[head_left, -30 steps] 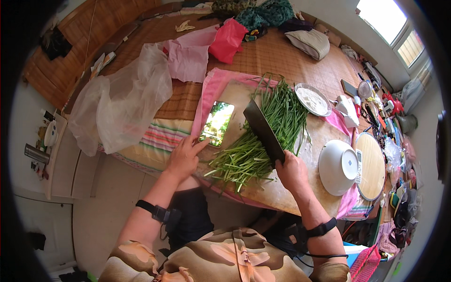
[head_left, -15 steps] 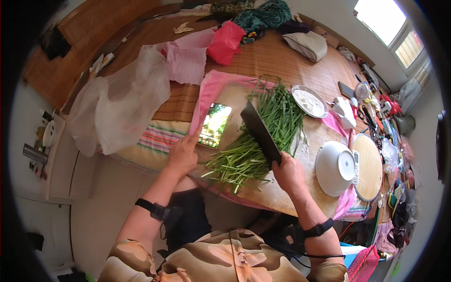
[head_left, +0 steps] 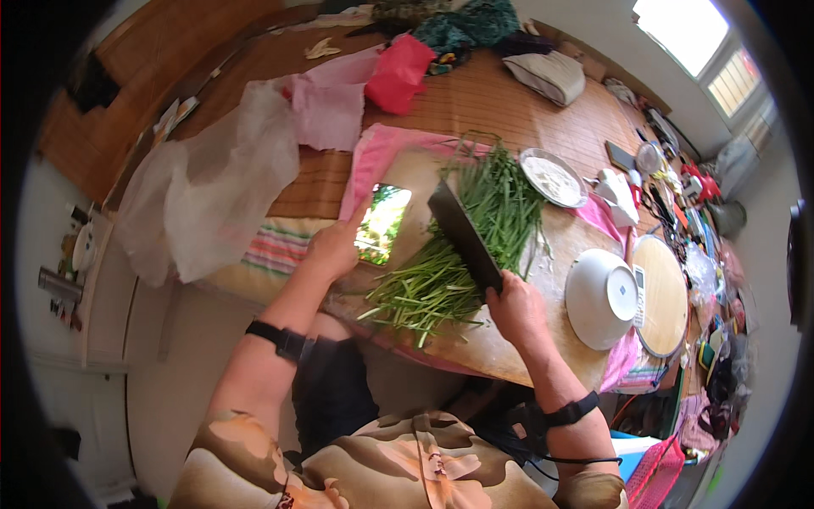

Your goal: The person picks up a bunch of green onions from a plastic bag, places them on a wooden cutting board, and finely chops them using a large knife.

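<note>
My right hand [head_left: 515,312] is closed round the handle of a dark-bladed cleaver [head_left: 465,236]. Its broad blade slants up and left over a heap of long green garlic chives [head_left: 500,204], their paler stalk ends toward me. To the left, on the same wooden board [head_left: 534,339], lies a phone [head_left: 385,225] with a bright green and white picture on its screen. My left hand [head_left: 332,250] is at the phone's left edge, its index finger stretched out along it. The other left fingers are partly hidden.
Pink cloth [head_left: 373,157] shows under the board. A plate of white powder [head_left: 554,178], an upturned white bowl [head_left: 602,299] and a round wooden board [head_left: 663,297] stand to the right. Clear plastic sheeting [head_left: 212,187] and a red bag [head_left: 398,75] lie beyond at left. Clutter lines the right side.
My left hand has moved slightly up along the phone's left edge. The cleaver stays over the chives in my right hand. The whole view has shifted a little.
</note>
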A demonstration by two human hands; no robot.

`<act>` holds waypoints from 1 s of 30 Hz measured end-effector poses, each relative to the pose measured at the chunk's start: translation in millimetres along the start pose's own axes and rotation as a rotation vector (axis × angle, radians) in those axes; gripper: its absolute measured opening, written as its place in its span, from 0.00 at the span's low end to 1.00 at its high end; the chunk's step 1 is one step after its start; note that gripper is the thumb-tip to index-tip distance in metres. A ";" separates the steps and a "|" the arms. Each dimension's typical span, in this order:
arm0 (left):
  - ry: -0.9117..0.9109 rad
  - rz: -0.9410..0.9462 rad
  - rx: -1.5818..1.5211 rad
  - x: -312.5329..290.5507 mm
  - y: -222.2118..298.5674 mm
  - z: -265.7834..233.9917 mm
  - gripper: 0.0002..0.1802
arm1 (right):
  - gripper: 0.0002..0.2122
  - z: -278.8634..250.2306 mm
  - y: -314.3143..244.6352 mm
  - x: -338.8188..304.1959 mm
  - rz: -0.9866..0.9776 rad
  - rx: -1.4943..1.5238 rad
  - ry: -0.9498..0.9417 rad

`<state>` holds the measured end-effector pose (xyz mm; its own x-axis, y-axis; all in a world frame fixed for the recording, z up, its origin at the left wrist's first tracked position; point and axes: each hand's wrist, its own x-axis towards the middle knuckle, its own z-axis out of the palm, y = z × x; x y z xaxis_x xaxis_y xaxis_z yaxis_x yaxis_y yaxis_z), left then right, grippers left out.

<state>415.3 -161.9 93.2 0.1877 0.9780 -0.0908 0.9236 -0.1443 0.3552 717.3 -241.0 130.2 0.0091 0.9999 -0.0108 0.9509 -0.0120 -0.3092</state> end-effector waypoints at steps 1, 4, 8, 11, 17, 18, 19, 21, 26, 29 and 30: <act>0.012 -0.062 -0.023 -4.5 -0.2 -2.3 0.49 | 0.09 2.6 -4.8 -0.3 0.009 -0.017 -0.017; 0.061 0.024 -0.076 -4.6 -13.1 4.0 0.49 | 0.10 5.2 -3.3 1.7 0.028 0.052 -0.008; 0.077 0.153 -0.088 -4.5 -12.0 7.1 0.47 | 0.09 -0.6 8.1 0.2 0.047 0.085 -0.016; 0.114 0.122 -0.099 -11.0 -17.5 4.1 0.45 | 0.09 5.3 -0.8 1.0 0.015 0.008 -0.013; 0.275 0.155 -0.196 -38.1 -16.8 14.1 0.42 | 0.10 4.2 6.2 1.8 0.016 0.040 -0.014; 0.343 0.201 -0.217 -45.1 -16.2 18.1 0.42 | 0.10 4.3 7.4 1.2 0.016 0.063 0.008; 0.343 0.204 -0.220 -50.0 -13.3 18.9 0.42 | 0.10 3.2 7.3 1.8 0.018 0.060 0.009; 0.269 0.144 -0.246 -60.2 -6.1 19.4 0.41 | 0.10 -0.4 5.4 2.1 0.039 0.028 -0.038; 0.395 0.181 -0.230 -70.7 -18.5 31.5 0.40 | 0.10 2.0 1.4 2.9 0.031 0.014 -0.038; 0.388 0.187 -0.189 -67.7 -15.5 30.6 0.40 | 0.10 3.6 4.1 3.2 0.033 0.026 -0.031; 0.381 0.177 -0.156 -67.0 -15.0 30.9 0.41 | 0.10 2.8 3.1 3.1 0.031 0.026 -0.030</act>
<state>399.2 -229.9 65.2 0.1744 0.9302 0.3231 0.8213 -0.3184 0.4734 719.4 -237.9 126.6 0.0291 0.9984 -0.0494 0.9420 -0.0440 -0.3328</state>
